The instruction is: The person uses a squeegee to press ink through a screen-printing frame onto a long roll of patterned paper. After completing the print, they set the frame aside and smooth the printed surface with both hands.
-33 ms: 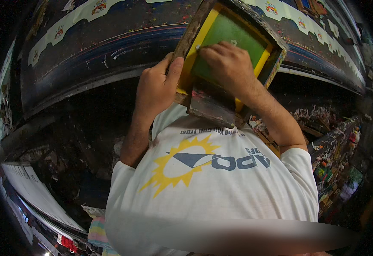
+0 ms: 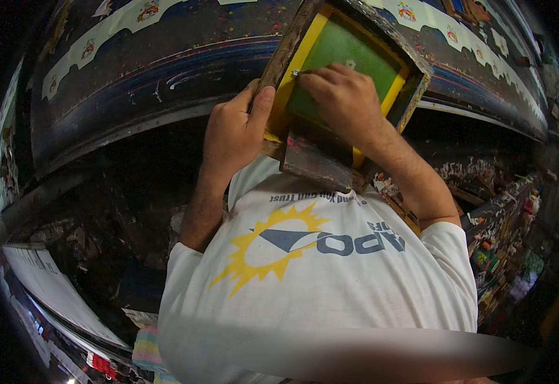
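Observation:
A wooden screen-printing frame (image 2: 284, 50) is held up, tilted, in front of my chest. Its green mesh (image 2: 337, 48) has a yellow border (image 2: 284, 96) and a small pale design. My left hand (image 2: 236, 131) grips the frame's left rail, thumb on the near face. Inside the frame, my right hand (image 2: 346, 102) is over the mesh with its fingers closed. A small whitish bit (image 2: 296, 73) shows at the right fingertips, against the yellow border; what it is cannot be made out. A dark, stained wooden piece (image 2: 318, 160) sits at the frame's lower end.
Beyond the frame runs a long, dark, paint-spotted printing table (image 2: 228, 77). Pale cut pieces with small crests (image 2: 148, 9) lie along it in a row. Heaped scraps (image 2: 503, 249) fill the right side. A white panel (image 2: 62, 291) stands at lower left.

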The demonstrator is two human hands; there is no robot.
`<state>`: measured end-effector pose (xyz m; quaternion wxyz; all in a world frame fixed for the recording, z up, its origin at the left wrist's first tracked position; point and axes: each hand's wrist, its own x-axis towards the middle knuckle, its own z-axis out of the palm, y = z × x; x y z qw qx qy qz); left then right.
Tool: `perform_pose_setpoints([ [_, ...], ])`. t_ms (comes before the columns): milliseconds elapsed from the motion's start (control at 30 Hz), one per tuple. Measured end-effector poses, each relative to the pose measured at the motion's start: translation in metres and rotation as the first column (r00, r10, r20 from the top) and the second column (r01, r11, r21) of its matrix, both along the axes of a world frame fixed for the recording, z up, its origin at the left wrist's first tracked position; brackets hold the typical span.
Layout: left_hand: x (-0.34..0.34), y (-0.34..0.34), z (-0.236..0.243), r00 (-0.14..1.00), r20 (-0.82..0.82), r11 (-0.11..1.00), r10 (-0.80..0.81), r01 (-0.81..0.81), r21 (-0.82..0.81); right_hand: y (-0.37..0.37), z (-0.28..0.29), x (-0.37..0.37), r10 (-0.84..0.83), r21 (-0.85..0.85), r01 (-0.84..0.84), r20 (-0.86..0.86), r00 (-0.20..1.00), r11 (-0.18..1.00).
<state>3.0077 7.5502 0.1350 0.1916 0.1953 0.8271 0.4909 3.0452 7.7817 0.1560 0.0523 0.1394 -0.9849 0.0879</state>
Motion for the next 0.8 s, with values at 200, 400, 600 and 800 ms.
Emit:
perform_pose_setpoints([
  [200, -0.004, 0.000, -0.003, 1.000, 0.012, 1.000, -0.022, 0.022, -0.003, 0.046, -0.017, -0.033, -0.181, 0.031, 0.202, -0.325, 0.928, 0.979],
  [400, -0.005, -0.003, -0.010, 0.998, 0.042, 0.996, 0.047, -0.044, -0.075, 0.010, -0.045, 0.012, 0.035, -0.137, -0.059, -0.169, 0.985, 0.989],
  [600, 0.002, -0.010, -0.013, 0.987, 0.070, 0.987, 0.141, -0.136, -0.081, 0.067, 0.018, 0.041, -0.356, -0.394, 0.269, -0.164, 0.920, 0.879],
  [800, 0.003, -0.002, -0.010, 0.981, 0.138, 0.984, 0.136, -0.118, -0.133, 0.096, 0.035, 0.072, -0.461, -0.271, 0.400, -0.218, 0.860, 0.875],
])
